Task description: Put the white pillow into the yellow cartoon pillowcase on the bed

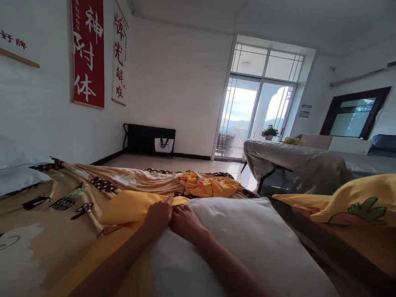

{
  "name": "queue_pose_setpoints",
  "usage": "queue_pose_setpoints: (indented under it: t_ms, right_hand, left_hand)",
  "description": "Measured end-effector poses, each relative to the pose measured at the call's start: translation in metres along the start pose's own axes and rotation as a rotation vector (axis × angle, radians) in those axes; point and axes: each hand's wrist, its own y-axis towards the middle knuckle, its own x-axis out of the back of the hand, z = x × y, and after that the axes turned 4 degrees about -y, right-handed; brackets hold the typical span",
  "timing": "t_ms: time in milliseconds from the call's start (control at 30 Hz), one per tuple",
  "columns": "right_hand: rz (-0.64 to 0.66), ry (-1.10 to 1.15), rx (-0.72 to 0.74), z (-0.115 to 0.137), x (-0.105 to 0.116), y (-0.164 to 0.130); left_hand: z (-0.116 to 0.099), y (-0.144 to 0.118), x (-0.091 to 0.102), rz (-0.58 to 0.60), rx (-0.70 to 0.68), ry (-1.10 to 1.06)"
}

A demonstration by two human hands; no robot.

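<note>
A white pillow point(246, 230) lies in front of me on the bed. Along its left side runs a yellow pillowcase point(128, 206) with a carrot print. My left hand point(158, 216) is closed on the pillowcase near the far end of the pillow. Close beside it, my right hand point(187, 223) has its fingers curled down at the pillow's far left corner, where the yellow edge meets the white. The fingertips of both hands are largely hidden, and the near part of the pillow is blurred.
A patterned blanket point(55, 215) covers the bed, with a crumpled yellow cloth point(212, 186) at its far side. White pillows point(8, 165) lie at left, more yellow bedding point(375, 199) at right. Beyond stand a covered table point(293, 156) and a black folded item point(144, 137).
</note>
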Motion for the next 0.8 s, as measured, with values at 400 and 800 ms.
queue_pose_setpoints:
  t_ms: [400,800]
  right_hand:
    - [-0.052,-0.172,0.152,0.038,-0.02,-0.13]
    - [-0.448,-0.391,0.193,0.032,-0.032,-0.123]
  left_hand:
    - [0.039,-0.019,-0.018,-0.091,-0.027,-0.238]
    - [0.049,-0.11,0.016,0.177,-0.61,-0.093]
